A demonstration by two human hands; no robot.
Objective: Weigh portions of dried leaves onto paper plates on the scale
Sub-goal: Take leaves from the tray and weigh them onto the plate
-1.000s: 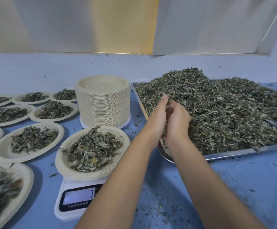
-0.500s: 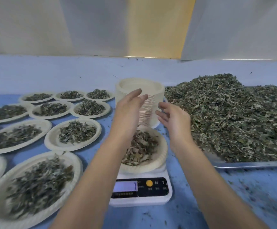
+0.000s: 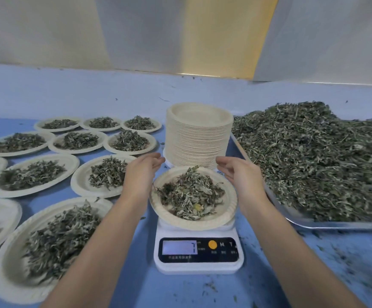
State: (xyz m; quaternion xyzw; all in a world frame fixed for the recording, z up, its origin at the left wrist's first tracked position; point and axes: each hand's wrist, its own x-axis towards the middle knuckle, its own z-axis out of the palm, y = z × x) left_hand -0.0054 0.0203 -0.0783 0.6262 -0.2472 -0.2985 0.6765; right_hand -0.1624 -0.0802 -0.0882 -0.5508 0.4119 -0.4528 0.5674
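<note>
Table (image 3: 136, 285): blue, flecked with leaf crumbs.
Scale (image 3: 198, 252): white, centre, carrying a paper plate (image 3: 229, 210) heaped with dried leaves (image 3: 189, 194).
Left hand (image 3: 140, 174): fingers relaxed, empty, just beside the plate's left rim.
Right hand (image 3: 240, 174): fingers relaxed, empty, just beside the right rim.
Contact with rim: cannot tell.

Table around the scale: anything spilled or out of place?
Yes: loose leaf crumbs litter the blue table in front of the scale and along the tray near rim. Nothing else stands out.
</note>
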